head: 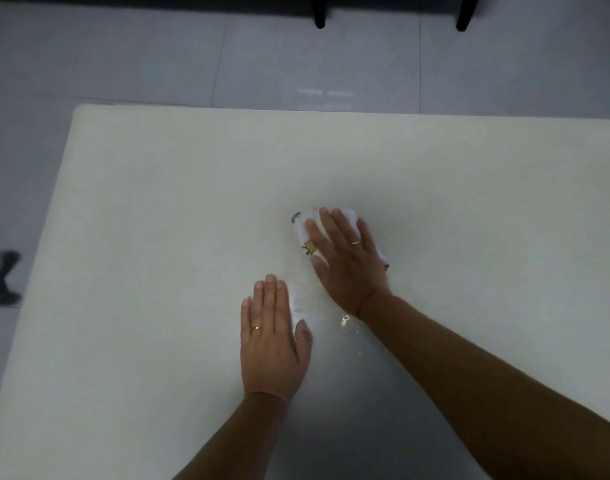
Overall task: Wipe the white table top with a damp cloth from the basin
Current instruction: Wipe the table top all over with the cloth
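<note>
My right hand [345, 258] presses flat, fingers straight, on the folded white cloth [301, 225]; my left hand [272, 337] lies flat, fingers straight, on the table top [158, 202] just nearer.

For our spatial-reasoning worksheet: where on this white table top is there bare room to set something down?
Free: the far strip between the cloth and the far edge of the table top; the stretch from the left hand to the left edge. Crowded: the middle, around the right hand and water drops.
</note>
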A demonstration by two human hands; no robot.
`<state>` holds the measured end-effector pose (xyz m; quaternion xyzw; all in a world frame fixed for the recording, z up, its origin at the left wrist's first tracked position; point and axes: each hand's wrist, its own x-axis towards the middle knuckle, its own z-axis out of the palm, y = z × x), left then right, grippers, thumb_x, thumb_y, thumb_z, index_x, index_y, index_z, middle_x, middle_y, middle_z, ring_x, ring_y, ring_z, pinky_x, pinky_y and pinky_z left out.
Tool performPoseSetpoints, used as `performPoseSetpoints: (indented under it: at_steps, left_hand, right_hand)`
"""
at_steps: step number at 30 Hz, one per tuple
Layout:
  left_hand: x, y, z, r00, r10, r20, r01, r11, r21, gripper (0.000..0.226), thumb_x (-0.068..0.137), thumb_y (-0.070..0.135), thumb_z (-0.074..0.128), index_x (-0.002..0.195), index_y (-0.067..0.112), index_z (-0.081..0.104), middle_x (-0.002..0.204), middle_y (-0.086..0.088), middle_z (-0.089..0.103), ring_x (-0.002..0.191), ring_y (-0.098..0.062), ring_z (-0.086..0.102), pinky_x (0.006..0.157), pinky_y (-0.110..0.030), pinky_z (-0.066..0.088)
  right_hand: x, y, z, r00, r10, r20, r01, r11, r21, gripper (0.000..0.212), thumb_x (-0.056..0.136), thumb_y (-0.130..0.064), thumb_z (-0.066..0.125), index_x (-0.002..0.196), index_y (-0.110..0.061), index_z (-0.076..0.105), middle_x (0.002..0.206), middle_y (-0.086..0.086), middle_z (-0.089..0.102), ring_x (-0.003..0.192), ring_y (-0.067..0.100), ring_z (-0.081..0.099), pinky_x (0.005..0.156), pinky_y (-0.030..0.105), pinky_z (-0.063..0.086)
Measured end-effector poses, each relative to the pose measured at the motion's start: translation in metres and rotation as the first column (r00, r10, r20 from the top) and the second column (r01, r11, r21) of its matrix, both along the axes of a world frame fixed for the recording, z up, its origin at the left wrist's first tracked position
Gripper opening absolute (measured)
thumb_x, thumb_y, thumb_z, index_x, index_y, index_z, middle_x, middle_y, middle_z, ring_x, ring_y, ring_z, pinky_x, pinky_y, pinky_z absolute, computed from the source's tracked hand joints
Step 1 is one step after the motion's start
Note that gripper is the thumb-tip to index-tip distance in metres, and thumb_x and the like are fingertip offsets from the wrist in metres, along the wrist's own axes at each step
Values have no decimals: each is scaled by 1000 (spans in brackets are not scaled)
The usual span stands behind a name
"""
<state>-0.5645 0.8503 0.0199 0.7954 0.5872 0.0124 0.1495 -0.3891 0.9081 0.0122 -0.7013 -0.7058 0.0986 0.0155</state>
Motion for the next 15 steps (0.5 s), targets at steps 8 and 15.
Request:
performPoseSetpoints:
  at_steps: [8,15]
  left_hand:
    - [-2,1,-7,999,-27,25,25,998,62,65,90,35,33,147,3,31,155,-17,28,146,-29,18,120,-42,10]
    - [-3,0,-5,998,-10,70,5,997,74,65,93,37,29,147,0,29,155,-19,27,146,-30,18,120,-38,5]
  right_hand:
    - [-40,-12,-1,904,-426,-33,423,904,-69,62,98,-40,27,151,-22,2,160,8,-1,147,27,-3,115,49,-9]
    - [7,-51,3,996,-75,49,80,991,-107,58,99,-43,23,151,-28,2,161,0,1,147,19,-2,117,44,-6]
